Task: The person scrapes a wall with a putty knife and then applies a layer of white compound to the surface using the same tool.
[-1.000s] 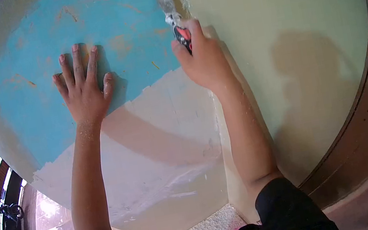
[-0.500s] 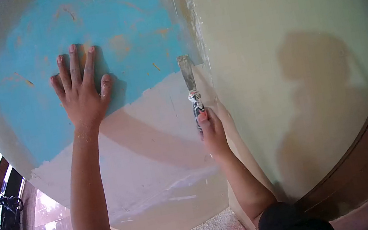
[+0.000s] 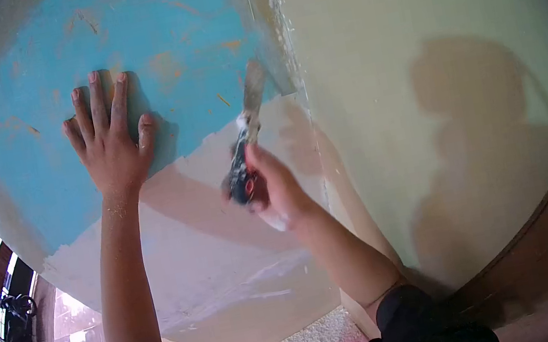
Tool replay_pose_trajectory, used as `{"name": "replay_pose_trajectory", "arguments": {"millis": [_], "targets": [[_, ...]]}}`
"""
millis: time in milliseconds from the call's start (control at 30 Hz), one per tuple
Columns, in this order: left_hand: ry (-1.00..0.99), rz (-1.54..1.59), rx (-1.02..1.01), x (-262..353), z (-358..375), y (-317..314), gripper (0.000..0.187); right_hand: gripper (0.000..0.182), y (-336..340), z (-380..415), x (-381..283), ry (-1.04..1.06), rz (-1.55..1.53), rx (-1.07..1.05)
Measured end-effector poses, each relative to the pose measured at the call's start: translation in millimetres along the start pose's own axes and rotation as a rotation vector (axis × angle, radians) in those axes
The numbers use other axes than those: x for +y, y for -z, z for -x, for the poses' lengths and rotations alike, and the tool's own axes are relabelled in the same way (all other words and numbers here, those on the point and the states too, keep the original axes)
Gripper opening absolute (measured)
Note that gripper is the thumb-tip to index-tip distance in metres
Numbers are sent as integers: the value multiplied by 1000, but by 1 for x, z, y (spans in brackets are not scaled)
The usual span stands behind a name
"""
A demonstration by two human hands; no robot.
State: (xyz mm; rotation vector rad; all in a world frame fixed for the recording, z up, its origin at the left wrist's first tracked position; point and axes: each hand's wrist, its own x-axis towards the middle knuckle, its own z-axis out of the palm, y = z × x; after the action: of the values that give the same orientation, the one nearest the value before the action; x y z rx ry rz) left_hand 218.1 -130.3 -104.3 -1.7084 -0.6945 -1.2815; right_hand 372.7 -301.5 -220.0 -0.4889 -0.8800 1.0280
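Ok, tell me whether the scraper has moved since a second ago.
Yes. The scraper, gripped by the right hand, has dropped down the wall corner and tilted left over the blue paint.

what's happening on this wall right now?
A person is working putty over a wall corner. The left hand lies flat, fingers spread, on the blue painted area. The right hand grips a putty knife by its dark handle, the blade tilted up toward the edge where blue paint meets the pale putty coat. The putty covers the lower part of that face; the adjoining cream wall to the right carries the person's shadow.
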Motion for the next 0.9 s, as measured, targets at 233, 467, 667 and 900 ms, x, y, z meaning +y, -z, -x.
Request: {"name": "replay_pose_trajectory", "arguments": {"millis": [233, 467, 667, 900], "targets": [[6, 3, -11, -2, -4, 2, 64, 35, -31, -9, -2, 38, -90, 73], [13, 12, -22, -1, -5, 4, 64, 37, -37, -15, -12, -18, -174, 113], [14, 25, 10, -2, -6, 0, 65, 38, -27, -20, -34, 163, -137, 65], [12, 13, 13, -2, -8, 1, 65, 37, -24, -18, -41, 144, -62, -45]]}}
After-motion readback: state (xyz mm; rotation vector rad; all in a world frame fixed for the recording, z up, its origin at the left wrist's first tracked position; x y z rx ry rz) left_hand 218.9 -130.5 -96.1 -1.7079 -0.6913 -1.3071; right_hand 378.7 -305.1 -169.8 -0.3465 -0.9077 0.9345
